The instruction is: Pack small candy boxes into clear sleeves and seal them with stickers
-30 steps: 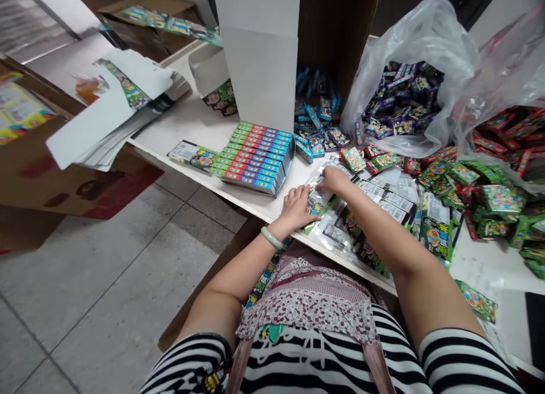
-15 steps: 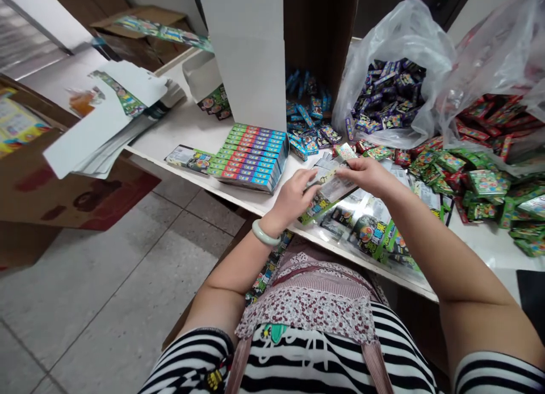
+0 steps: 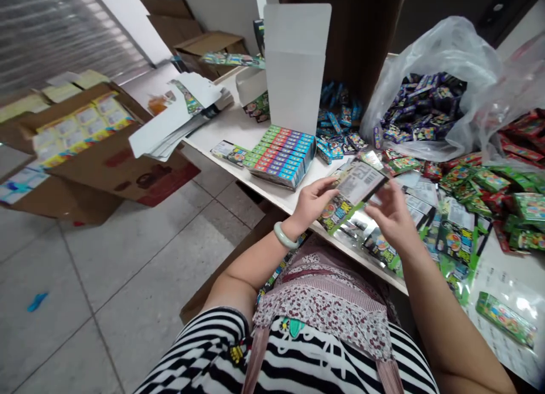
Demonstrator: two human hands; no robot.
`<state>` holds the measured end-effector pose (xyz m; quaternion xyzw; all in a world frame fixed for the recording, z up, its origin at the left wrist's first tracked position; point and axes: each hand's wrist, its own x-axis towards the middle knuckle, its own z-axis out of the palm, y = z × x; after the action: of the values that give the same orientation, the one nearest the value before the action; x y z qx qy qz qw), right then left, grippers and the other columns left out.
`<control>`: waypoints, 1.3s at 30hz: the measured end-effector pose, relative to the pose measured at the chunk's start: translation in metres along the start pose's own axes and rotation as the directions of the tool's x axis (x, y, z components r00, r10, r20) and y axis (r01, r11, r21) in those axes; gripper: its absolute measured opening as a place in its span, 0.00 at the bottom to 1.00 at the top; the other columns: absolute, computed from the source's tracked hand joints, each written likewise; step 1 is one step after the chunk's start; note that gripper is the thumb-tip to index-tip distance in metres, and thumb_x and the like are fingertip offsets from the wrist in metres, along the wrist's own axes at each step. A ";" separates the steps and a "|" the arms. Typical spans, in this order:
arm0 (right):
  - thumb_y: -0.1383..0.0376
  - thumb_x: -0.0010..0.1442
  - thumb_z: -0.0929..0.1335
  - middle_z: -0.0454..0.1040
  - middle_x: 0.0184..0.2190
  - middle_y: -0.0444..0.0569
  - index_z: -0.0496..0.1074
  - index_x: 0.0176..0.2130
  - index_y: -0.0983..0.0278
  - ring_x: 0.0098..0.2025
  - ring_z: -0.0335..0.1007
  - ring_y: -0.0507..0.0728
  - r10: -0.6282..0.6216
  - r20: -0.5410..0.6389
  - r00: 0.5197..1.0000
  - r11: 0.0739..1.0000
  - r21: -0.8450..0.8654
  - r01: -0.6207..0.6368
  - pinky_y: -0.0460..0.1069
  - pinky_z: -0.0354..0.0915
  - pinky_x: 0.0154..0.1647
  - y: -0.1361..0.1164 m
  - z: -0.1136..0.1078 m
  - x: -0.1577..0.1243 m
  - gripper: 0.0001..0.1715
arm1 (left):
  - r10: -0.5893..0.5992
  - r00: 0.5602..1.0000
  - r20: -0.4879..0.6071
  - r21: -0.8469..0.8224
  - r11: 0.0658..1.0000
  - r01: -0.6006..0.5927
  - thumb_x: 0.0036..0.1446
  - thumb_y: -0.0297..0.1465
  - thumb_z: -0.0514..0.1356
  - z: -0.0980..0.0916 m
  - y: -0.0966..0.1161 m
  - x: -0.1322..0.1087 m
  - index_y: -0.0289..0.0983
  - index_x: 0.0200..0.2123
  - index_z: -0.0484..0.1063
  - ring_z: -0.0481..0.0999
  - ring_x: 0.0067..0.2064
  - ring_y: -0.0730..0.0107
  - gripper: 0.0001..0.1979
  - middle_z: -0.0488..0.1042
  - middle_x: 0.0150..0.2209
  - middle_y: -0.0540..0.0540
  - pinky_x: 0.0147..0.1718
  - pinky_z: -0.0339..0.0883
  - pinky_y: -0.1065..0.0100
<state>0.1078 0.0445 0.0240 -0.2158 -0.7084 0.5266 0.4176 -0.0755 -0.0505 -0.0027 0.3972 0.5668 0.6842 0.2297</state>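
At centre frame, a seated person in a striped top lifts a flat printed packet [image 3: 355, 188] just above the near edge of a white table [image 3: 221, 130]. The left hand [image 3: 312, 202] pinches the packet's lower left edge between thumb and fingers; the right hand [image 3: 390, 217] sits at its right edge, fingers loosely apart. Left of the packet stands a display box [image 3: 283, 154] filled with rows of packs. Loose green packs [image 3: 489, 181] crowd the right, below a clear bag of purple packs [image 3: 426, 104].
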 end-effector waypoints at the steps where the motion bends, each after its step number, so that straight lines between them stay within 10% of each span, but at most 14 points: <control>1: 0.51 0.52 0.77 0.79 0.51 0.50 0.71 0.53 0.55 0.52 0.76 0.61 0.087 0.082 0.993 0.994 0.058 -0.091 0.58 0.73 0.52 0.004 0.002 -0.006 0.31 | -0.046 0.999 0.013 -0.076 0.996 0.047 0.49 0.39 0.73 0.005 0.001 -0.002 0.38 0.44 0.81 0.82 0.46 0.61 0.19 0.83 0.46 0.44 0.51 0.75 0.59; 6: 0.48 0.50 0.77 0.80 0.33 0.46 0.74 0.37 0.57 0.39 0.78 0.59 0.330 0.050 0.943 0.936 0.110 -0.334 0.55 0.75 0.43 0.017 -0.002 -0.016 0.21 | -0.332 0.906 0.262 -0.414 0.809 0.417 0.45 0.40 0.76 0.022 0.005 -0.014 0.36 0.42 0.80 0.81 0.39 0.68 0.23 0.82 0.41 0.45 0.44 0.74 0.64; 14: 0.44 0.42 0.79 0.61 0.17 0.35 0.65 0.27 0.59 0.20 0.61 0.49 0.564 0.057 0.824 0.809 0.163 -0.565 0.46 0.66 0.23 0.021 -0.029 -0.042 0.30 | -0.450 0.760 0.469 -0.328 0.710 0.623 0.44 0.34 0.76 0.012 -0.016 -0.064 0.39 0.52 0.77 0.79 0.38 0.69 0.30 0.80 0.46 0.43 0.37 0.73 0.69; 20: 0.45 0.48 0.77 0.68 0.22 0.38 0.68 0.36 0.59 0.22 0.64 0.50 0.562 0.202 0.802 0.798 0.124 -0.590 0.45 0.64 0.21 0.011 -0.026 -0.066 0.27 | -0.350 0.883 0.312 -0.309 0.842 0.442 0.57 0.37 0.68 0.027 -0.011 -0.045 0.46 0.62 0.68 0.76 0.38 0.72 0.29 0.76 0.44 0.46 0.34 0.72 0.71; 25: 0.54 0.55 0.75 0.77 0.35 0.43 0.62 0.58 0.51 0.34 0.75 0.55 0.336 -0.146 0.931 0.942 0.047 -0.332 0.51 0.74 0.34 0.004 -0.039 -0.074 0.36 | -0.192 0.883 0.428 -0.237 0.919 0.315 0.57 0.36 0.69 0.036 -0.004 -0.041 0.50 0.61 0.67 0.75 0.38 0.72 0.30 0.73 0.40 0.50 0.36 0.73 0.69; 30: 0.58 0.61 0.72 0.76 0.31 0.42 0.71 0.53 0.54 0.29 0.73 0.53 0.248 -0.062 0.967 0.960 -0.117 -0.253 0.51 0.72 0.33 0.001 -0.048 -0.076 0.20 | -0.136 0.813 0.567 -0.124 0.961 0.247 0.60 0.38 0.67 0.022 0.003 -0.045 0.47 0.58 0.66 0.76 0.36 0.72 0.24 0.73 0.37 0.50 0.35 0.73 0.70; 35: 0.59 0.66 0.68 0.78 0.33 0.45 0.76 0.43 0.58 0.31 0.74 0.53 0.195 0.098 0.976 0.942 -0.295 -0.158 0.51 0.70 0.35 -0.003 -0.050 -0.065 0.09 | -0.045 0.918 0.394 0.074 0.997 0.017 0.64 0.43 0.62 0.024 0.012 -0.039 0.39 0.39 0.73 0.73 0.33 0.74 0.13 0.72 0.32 0.50 0.33 0.69 0.72; 39: 0.58 0.63 0.69 0.77 0.35 0.48 0.74 0.35 0.59 0.38 0.74 0.56 0.107 0.006 0.994 0.965 -0.243 -0.102 0.50 0.69 0.34 -0.008 -0.048 -0.053 0.08 | -0.068 0.947 0.314 -0.027 0.996 0.080 0.63 0.43 0.63 0.037 0.013 -0.035 0.38 0.36 0.73 0.78 0.40 0.69 0.14 0.79 0.36 0.47 0.41 0.73 0.67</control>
<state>0.1780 0.0289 0.0168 -0.2970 -0.7591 0.4593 0.3529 -0.0236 -0.0584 0.0017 0.4743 0.5241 0.6147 0.3500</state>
